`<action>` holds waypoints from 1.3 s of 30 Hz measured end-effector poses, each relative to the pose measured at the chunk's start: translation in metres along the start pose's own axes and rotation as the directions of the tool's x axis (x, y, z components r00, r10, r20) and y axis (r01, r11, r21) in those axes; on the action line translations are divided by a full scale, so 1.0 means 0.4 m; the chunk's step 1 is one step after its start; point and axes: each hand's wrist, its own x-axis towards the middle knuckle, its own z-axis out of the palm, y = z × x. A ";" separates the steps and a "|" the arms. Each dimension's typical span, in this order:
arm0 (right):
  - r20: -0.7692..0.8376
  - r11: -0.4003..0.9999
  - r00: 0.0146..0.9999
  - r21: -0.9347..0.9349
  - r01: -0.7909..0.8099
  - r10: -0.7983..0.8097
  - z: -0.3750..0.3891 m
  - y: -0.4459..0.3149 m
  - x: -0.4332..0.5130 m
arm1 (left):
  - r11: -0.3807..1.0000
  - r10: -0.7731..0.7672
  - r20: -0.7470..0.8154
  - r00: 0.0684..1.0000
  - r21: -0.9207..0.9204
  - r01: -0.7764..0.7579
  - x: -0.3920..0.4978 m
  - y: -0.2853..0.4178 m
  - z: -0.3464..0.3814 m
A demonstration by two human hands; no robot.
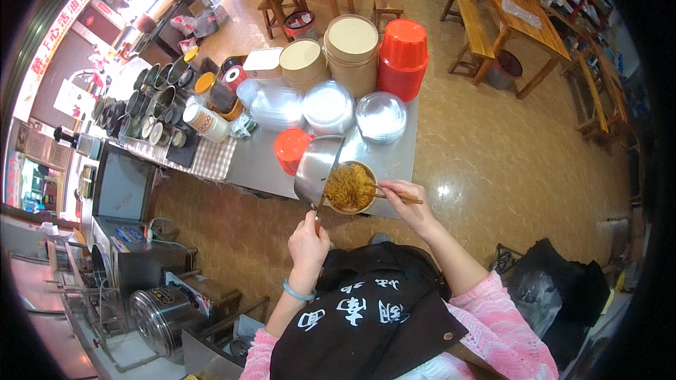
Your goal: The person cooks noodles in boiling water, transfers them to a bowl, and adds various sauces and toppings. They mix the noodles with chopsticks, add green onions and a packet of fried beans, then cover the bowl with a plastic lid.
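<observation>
My left hand grips the handle of a metal pan, which is tilted on its side against the left rim of a round bowl. Noodles fill the bowl; whether any are still in the pan is hidden. My right hand holds a pair of wooden chopsticks, their tips among the noodles at the bowl's right side. The bowl stands near the front edge of a metal table. A red plastic tub is just left of the pan.
Behind the bowl are clear plastic lids, more clear containers, brown paper tubs and stacked red tubs. Paper cups and many condiment pots stand left. A lidded steel pot is at lower left; wooden tables and benches are beyond.
</observation>
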 end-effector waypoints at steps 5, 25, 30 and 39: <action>-0.015 0.999 0.999 0.038 -0.040 0.040 -0.069 -0.048 -0.017 | 1.000 -0.002 0.092 0.996 -0.014 0.004 0.007 -0.016 0.003; -0.069 0.933 0.939 0.107 0.342 -0.337 -0.011 -0.010 0.004 | 0.960 0.033 0.135 0.990 -0.278 0.005 0.025 -0.077 -0.033; -0.109 0.934 0.951 0.186 0.306 -0.290 -0.013 -0.019 0.005 | 0.946 0.084 0.144 0.986 -0.322 -0.033 0.038 -0.094 -0.033; -0.146 0.956 0.979 0.238 0.174 -0.142 -0.015 -0.052 -0.003 | 0.728 -0.051 0.334 0.941 -0.633 0.265 0.054 -0.100 -0.038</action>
